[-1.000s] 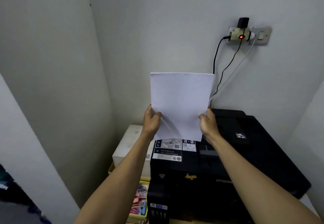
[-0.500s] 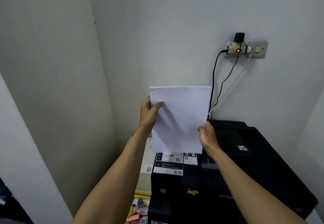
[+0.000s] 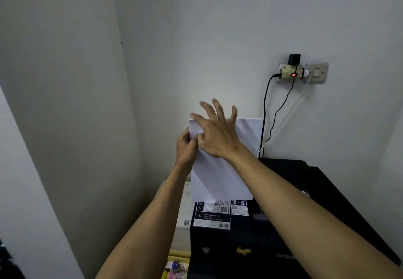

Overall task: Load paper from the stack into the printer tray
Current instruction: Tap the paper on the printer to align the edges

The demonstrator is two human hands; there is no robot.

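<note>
Paper is standing upright at the back of the black printer, its bottom edge down behind the sticker panel on top of the machine, so it looks like it's sitting in the rear feed slot, though I can't see the slot itself. Left hand is at about 9 o'clock on the sheets, pinching the left edge near the top with the thumb in front. Right hand is laid flat against the upper part of the paper, fingers spread wide and poking up past the top edge. Up at 2 o'clock on the wall there's a socket adapter with a red light on and a few cables hanging down behind the printer. Some colourful stuff sits in a yellow tray at 7 o'clock, too blurry to make out.
</note>
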